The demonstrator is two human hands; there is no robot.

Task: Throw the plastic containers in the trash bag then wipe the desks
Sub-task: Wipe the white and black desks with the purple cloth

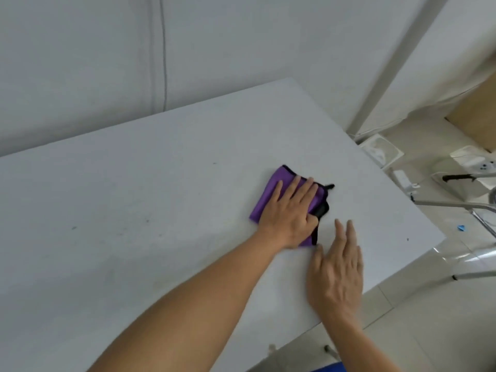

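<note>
the left hand (288,216) lies palm down on a folded purple cloth (271,194) with black trim, fingers spread flat over it and the thumb tucked against the cloth's black edge; it presses the cloth rather than gripping it. the cloth rests on the white tabletop (134,210), toward its right half and well in from the edges. the right hand (336,269) lies just beside the cloth's near corner, open and flat, fingers straight and together, holding nothing; whether its palm touches the tabletop cannot be told. both forearms are bare. small dark specks mark the tabletop to the left of the cloth. beyond the tabletop's right edge, a tiled floor (429,318) carries a metal frame (456,205) and a white power strip (402,178). no plastic containers are in view.
</note>
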